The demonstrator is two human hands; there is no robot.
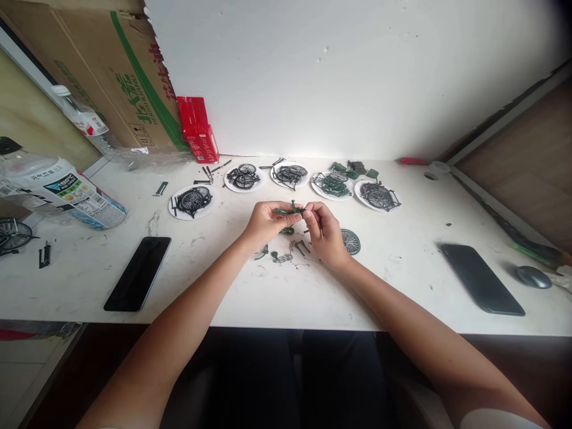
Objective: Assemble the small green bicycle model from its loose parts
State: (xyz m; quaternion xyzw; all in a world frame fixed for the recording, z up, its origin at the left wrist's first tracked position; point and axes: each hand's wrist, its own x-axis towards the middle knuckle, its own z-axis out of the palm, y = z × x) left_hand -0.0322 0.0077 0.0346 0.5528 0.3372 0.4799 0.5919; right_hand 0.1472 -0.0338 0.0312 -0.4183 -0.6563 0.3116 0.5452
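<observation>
Between my two hands, raised above the middle of the table, is a small dark green toy bicycle part (pixel 295 208). My left hand (pixel 270 225) pinches it from the left with thumb and fingers. From the right, my right hand (pixel 326 232) closes its fingertips on the other end, and a thin sliver shows below those fingers. A green spoked wheel (pixel 351 242) lies on the table just beyond my right wrist. Under the hands are scattered small green pieces (pixel 274 256), a little rack (pixel 285 258) and a forked piece (pixel 302 247). My fingers partly hide the held part.
Paper plates of black and green bicycle parts (pixel 331 185) form an arc behind the hands. A black phone (pixel 137 274) lies left, a dark flat slab (pixel 482 279) and mouse (pixel 534 276) right. Bottles (pixel 67 187), a carton (pixel 98 71) and a red box (pixel 199 132) stand back left.
</observation>
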